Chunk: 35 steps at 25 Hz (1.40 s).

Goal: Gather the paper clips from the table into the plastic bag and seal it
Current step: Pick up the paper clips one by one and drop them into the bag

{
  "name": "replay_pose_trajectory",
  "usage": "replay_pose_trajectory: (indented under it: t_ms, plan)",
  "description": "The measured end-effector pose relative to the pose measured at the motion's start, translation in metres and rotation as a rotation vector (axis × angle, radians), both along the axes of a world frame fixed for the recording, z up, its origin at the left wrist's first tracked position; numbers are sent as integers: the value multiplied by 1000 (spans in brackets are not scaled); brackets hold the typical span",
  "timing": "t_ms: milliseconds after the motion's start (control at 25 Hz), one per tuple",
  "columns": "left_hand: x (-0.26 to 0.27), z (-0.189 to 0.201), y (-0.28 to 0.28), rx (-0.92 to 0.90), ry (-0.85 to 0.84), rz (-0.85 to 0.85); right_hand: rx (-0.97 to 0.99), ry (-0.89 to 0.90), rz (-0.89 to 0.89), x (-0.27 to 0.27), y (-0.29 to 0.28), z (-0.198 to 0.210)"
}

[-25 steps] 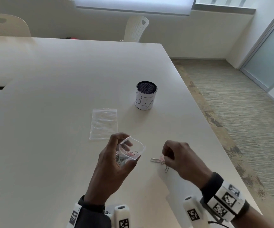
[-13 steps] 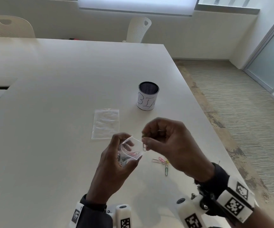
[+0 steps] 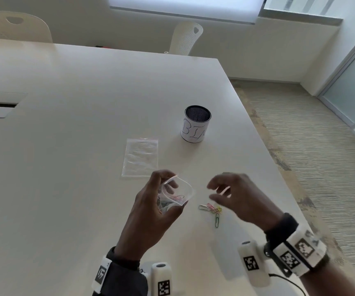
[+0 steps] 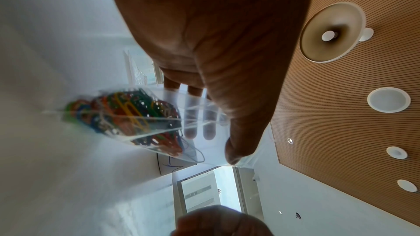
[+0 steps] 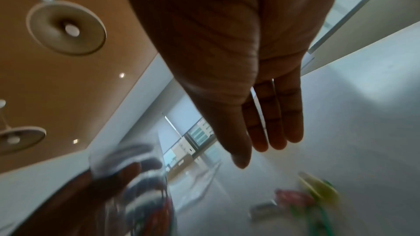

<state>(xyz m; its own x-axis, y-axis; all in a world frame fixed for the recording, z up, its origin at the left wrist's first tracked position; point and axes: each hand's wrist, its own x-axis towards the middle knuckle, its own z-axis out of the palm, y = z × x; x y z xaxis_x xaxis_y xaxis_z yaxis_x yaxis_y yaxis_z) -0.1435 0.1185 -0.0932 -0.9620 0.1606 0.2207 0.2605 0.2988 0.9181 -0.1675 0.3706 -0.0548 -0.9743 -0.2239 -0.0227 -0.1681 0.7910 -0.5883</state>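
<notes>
Now the last loose paper clips (image 3: 211, 210) lie in a small cluster on the table (image 3: 65, 167), just right of centre in the lower half of the head view: a silver, a pink and a yellow one bunched together, and a green one just below them with its long axis running almost straight up and down the frame. The right hand (image 3: 236, 197) hovers directly above and slightly right of them, fingers spread loosely and holding nothing, so it is much the nearer hand and a short downward reach should meet them. To their left, the left hand (image 3: 151, 212) pinches the plastic bag (image 3: 177, 194) with its mouth bowed open, many coloured clips already inside. A second flat bag (image 3: 140, 157) and a labelled cup (image 3: 195, 124) sit farther up the frame.
</notes>
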Motion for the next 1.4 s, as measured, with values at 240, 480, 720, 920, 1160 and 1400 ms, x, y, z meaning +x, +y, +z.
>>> replay_pose_trajectory:
  t_ms: [240, 480, 720, 920, 1160, 1400]
  plan:
    - [0, -1, 0, -3, 8, 7, 163, 10, 85, 10, -24, -32]
    - [-1, -2, 1, -17, 18, 6, 153, -124, 84, 6, -31, -29]
    - [0, -2, 0, -16, 29, 11, 268, -25, 72, 21, -31, -26]
    - [0, -1, 0, -17, 26, 6, 244, -82, 28, 21, -33, -27]
    - [1, 0, -1, -11, 23, 10, 273, -94, 106, 27, -36, -24]
    - [-1, -1, 0, -20, 26, 21, -172, 255, -39, 27, -42, 15]
